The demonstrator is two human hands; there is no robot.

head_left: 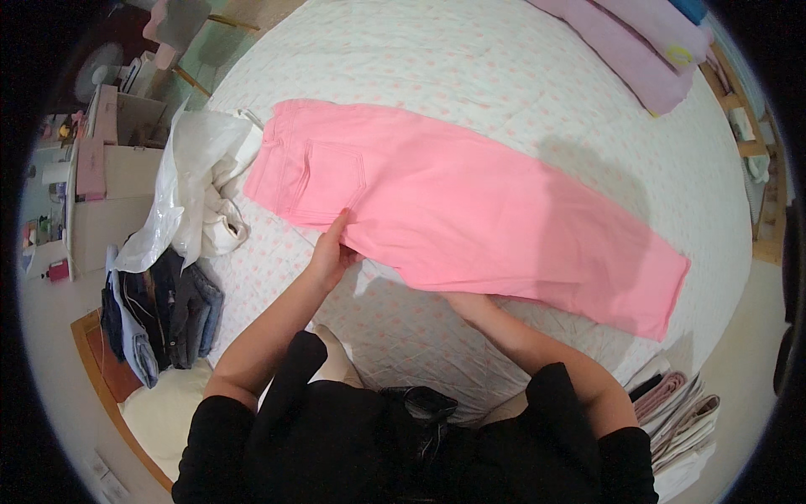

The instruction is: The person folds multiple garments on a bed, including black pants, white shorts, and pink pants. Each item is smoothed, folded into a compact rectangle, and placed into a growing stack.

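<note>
A pair of pink trousers (470, 202) lies folded lengthwise across the bed (395, 336), with the waistband at the left and the leg hems at the right. A back pocket faces up near the waist. My left hand (332, 254) grips the near edge just below the pocket, thumb on top and fingers underneath. My right hand (463, 304) reaches beneath the near edge about midway along the leg. The cloth covers its fingers, so I cannot see how they are held.
At the left lie a white garment (225, 227), a clear plastic bag (178, 193) and a stack of folded dark and blue jeans (172, 307). Lilac clothing (630, 55) lies at the far right. Several folded garments (680, 412) stand at the lower right. Shelves (113, 168) stand beyond the bed's left side.
</note>
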